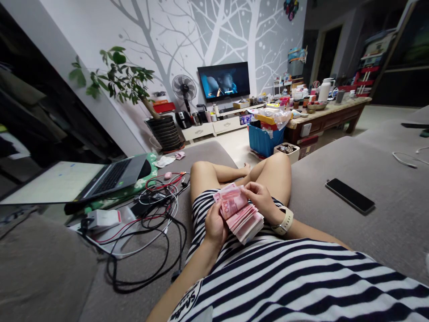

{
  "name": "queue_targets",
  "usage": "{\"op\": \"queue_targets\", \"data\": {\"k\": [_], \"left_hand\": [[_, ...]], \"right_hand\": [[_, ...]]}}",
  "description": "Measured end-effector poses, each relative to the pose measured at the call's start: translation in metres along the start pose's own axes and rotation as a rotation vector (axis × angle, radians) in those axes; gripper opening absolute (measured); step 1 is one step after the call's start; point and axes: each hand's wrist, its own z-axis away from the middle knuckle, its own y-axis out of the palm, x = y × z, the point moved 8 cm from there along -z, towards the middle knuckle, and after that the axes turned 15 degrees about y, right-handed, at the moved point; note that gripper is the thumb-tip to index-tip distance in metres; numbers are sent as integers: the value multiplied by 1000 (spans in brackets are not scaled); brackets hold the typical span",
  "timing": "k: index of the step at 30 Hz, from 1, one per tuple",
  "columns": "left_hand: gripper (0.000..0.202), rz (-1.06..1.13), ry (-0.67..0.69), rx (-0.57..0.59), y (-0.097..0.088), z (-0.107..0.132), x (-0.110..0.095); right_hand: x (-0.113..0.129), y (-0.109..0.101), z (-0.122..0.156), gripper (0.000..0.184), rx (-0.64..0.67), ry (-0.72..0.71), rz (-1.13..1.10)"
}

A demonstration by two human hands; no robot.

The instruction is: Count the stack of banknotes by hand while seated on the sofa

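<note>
left hand point(214, 226) grip closed under notes point(244, 219) | right hand point(259, 199) pinches top notes' far end | few bent up, bulk below likely uncounted | phone point(350, 196) well right of grip

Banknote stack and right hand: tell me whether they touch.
Touching. The head view shows the right hand pinching the top notes of the banknote stack, which the left hand grips.
</note>
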Motion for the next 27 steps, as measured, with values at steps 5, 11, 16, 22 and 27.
{"op": "queue_targets", "data": {"k": [5, 11, 16, 22, 27], "left_hand": [[23, -4, -5, -4, -4, -2, 5], [21, -9, -5, 0, -3, -2, 4], [21, 9, -15, 10, -3, -1, 5], [21, -21, 1, 6, -5, -1, 5], [22, -12, -2, 5, -4, -2, 4]], "right_hand": [[5, 2, 4, 35, 18, -27, -9], [7, 3, 7, 31, 35, -49, -38], [8, 4, 9, 28, 52, -54, -44], [10, 5, 10, 26, 56, -59, -63], [13, 3, 12, 27, 45, -63, -95]]}}
